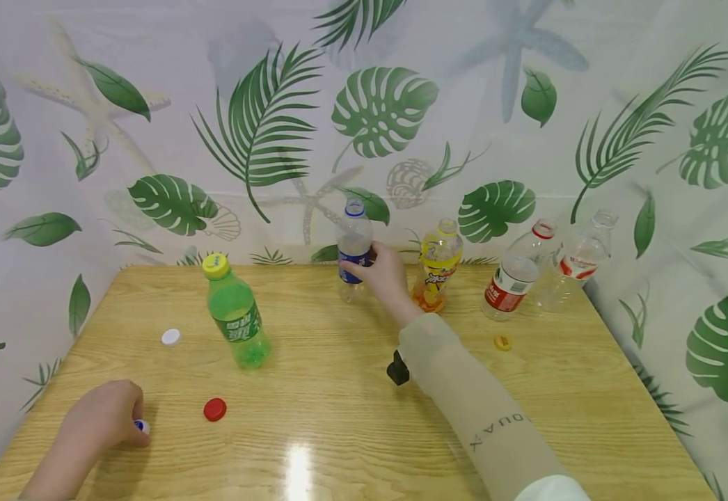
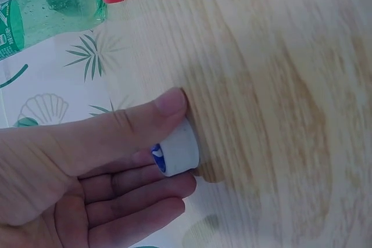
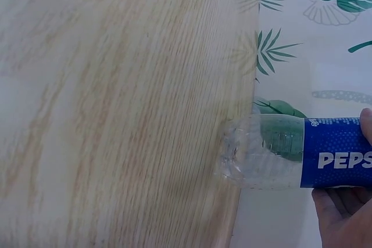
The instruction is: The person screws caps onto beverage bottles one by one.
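Observation:
At the table's left front, my left hand [image 1: 102, 415] pinches a white bottle cap with a blue top [image 2: 181, 148] between thumb and fingers, close to the wood. My right hand [image 1: 387, 277] reaches to the back edge and grips a clear Pepsi bottle [image 3: 334, 154] around its blue label. That bottle stands upright without a cap, a blue ring at its neck [image 1: 354, 211]. Right of the left hand lies a red cap [image 1: 215, 409]. A green bottle [image 1: 239, 313] with a yellow cap [image 1: 216, 266] stands between the two hands.
A white cap [image 1: 170, 337] lies left of the green bottle. To the right stand uncapped bottles: one yellow-labelled [image 1: 437, 268], one red-labelled [image 1: 509, 289], and a clear one [image 1: 580, 264]. A yellow cap [image 1: 502, 342] lies before them. A leaf-print sheet [image 1: 376, 111] hangs behind the table.

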Available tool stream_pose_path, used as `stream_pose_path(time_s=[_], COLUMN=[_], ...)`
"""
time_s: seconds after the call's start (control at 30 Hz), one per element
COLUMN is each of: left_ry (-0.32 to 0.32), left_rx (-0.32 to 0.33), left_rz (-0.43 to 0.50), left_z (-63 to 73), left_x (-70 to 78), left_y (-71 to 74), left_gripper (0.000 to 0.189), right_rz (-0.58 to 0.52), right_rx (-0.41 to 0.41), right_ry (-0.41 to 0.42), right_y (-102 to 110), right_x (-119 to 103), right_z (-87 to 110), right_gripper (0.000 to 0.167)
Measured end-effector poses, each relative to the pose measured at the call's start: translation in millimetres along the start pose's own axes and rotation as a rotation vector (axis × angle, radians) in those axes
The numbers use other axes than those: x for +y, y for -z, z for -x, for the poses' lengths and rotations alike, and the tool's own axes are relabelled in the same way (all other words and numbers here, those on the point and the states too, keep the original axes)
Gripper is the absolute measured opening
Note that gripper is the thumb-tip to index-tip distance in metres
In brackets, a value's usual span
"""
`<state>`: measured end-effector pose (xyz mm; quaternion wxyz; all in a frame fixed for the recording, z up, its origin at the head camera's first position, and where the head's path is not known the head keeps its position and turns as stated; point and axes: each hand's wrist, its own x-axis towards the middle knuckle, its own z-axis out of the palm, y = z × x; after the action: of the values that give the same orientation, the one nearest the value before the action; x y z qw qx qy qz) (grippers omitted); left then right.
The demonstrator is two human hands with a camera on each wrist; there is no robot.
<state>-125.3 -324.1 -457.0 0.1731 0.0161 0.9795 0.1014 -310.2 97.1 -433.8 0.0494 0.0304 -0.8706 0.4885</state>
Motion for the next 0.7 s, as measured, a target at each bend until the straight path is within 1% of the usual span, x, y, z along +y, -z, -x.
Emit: stream_pose_path(time_s=[0.23,0.37,0.57,0.7], left_ry=[0.010,0.011,0.014,0.021], left_rx=[-0.012,-0.016,-0.029,-0.029], left_rz=[-0.002,0.000,-0.008,0.000], left_z=[-1.4,-1.3,-1.4,-1.2], left_x=[0.5,0.9,2.5,3.2], left_y=[0.9,0.1,1.5,2.2], left_gripper=[0.046,0.047,0.047,0.046], right_rz=[0.006,0.002,-0.029,-0.013], right_rx=[-0.010,-0.016,-0.028,-0.035], right_ry=[-0.012,-0.013,0.007,0.008], right_y=[0,1,8,12], right_x=[-1,-4,-13,-22], right_z=[-0.8,-1.3,0.4,3.2], right_gripper=[0.058,0.061,0.063,0.063])
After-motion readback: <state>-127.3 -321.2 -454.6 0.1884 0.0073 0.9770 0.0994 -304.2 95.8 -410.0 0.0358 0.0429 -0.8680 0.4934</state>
